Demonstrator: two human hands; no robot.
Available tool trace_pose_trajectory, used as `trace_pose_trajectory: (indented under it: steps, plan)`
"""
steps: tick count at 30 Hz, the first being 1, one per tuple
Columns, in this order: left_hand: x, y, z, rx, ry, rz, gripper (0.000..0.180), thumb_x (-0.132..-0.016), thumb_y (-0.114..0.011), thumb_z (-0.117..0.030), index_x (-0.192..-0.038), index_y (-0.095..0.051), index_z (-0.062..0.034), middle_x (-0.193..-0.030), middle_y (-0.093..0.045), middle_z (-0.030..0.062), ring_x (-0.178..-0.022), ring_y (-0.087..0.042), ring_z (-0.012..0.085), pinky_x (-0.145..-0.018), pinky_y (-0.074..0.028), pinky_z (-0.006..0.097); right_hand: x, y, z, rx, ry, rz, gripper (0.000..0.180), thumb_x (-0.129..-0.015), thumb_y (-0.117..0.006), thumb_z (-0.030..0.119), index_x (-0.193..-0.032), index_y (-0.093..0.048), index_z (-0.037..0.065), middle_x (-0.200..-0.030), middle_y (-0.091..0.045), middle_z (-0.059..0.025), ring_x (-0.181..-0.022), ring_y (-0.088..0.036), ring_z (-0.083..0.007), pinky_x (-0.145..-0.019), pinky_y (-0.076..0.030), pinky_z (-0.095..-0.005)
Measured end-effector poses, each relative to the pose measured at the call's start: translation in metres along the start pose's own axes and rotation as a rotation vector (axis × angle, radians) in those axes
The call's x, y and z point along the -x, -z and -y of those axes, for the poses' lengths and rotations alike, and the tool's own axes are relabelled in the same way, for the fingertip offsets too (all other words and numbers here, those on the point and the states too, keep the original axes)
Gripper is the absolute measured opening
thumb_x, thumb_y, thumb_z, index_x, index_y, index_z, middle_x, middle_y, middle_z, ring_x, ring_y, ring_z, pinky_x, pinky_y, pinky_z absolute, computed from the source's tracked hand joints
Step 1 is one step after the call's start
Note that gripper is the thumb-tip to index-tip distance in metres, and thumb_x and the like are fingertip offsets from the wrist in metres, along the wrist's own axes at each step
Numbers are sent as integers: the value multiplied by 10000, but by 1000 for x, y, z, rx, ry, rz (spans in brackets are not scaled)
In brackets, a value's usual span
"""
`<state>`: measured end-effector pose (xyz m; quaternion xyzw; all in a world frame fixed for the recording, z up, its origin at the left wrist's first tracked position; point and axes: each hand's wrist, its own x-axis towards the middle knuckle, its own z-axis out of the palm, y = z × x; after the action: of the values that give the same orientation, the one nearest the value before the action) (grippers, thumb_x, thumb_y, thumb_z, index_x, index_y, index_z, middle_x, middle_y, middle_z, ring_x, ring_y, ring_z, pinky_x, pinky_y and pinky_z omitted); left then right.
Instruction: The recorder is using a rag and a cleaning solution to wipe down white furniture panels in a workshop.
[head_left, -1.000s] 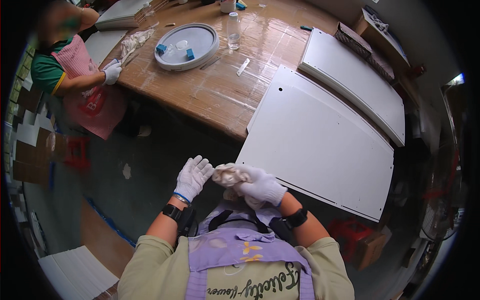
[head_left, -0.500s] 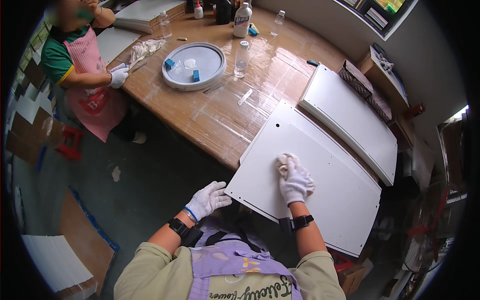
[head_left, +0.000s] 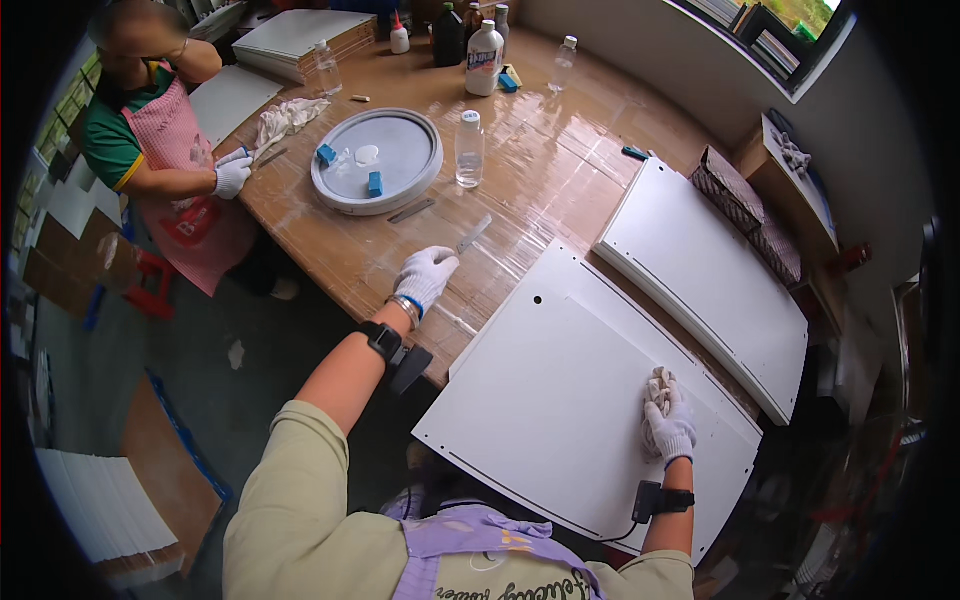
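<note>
Wood-topped workbench [head_left: 560, 190] carries a large white panel [head_left: 560, 400] overhanging its near edge. Right hand [head_left: 668, 425], gloved, presses a crumpled cloth [head_left: 658, 385] flat on the panel's right part; most of the surface looks unwiped. Left hand [head_left: 425, 275], fingers loosely curled and empty, reaches toward a small metal blade [head_left: 473, 235].

Two large white panels lie on the wooden table [head_left: 560, 190]: the near panel [head_left: 560, 400] and the far panel [head_left: 700, 270]. Three clear plastic bottles stand there, the middle bottle [head_left: 469, 150], the left bottle [head_left: 326, 68] and the far bottle [head_left: 566, 60], plus one round grey tray [head_left: 378, 160] holding two blue blocks [head_left: 375, 184]. Three gloved hands show (all in white gloves): the left hand [head_left: 424, 278], the right hand [head_left: 668, 428] and a co-worker's hand [head_left: 233, 178].
</note>
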<state>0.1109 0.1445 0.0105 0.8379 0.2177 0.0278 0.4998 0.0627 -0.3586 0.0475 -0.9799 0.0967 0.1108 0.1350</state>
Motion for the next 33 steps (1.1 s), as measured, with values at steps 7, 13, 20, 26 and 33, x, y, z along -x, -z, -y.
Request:
trace_pose_trajectory:
  steps: [7, 13, 20, 26, 33]
  plan:
    - [-58, -44, -61, -670, 267, -53, 476, -835, -661, -349, -1223, -578, -88, -1262, -541, 165, -1126, -564, 322, -902, -494, 410, 48, 51, -27, -26, 297, -396, 581, -741, -705, 131, -1289, -537, 33, -1419, -378, -246, -1314, -376, -393, -1070, -351, -437]
    - [-93, -52, -34, -711, 363, -140, 292, -832, -619, -252, -1058, -697, -85, -1136, -647, 158, -1064, -623, 329, -894, -509, 423, 69, 53, -15, -65, 403, -466, 476, -784, -644, 59, -1253, -570, 31, -1349, -485, -209, -1247, -476, -356, -1044, -380, -417]
    - [-51, -39, -55, -507, 198, 48, 247, -823, -604, -161, -1018, -641, -15, -1061, -672, 144, -948, -664, 271, -768, -537, 360, 72, 32, 39, -231, 493, -232, 371, -793, -614, 38, -1161, -610, -2, -1200, -570, -201, -1142, -536, -332, -996, -424, -404]
    - [112, 14, -92, 262, 87, 385, 164, -876, -635, -168, -854, -545, -33, -729, -582, 16, -620, -550, 71, -576, -495, 227, 76, -26, 140, -1005, 268, 428, 299, -918, -546, 87, -1191, -577, -31, -1038, -643, -110, -832, -621, -138, -780, -515, -258]
    - [216, 5, -28, 489, 319, 486, 144, -890, -644, -123, -893, -529, -34, -802, -630, 58, -691, -607, 101, -627, -516, 230, 118, -70, 233, -1033, 222, 827, 259, -943, -535, 211, -1029, -624, -16, -820, -646, -45, -717, -590, -98, -654, -485, -241]
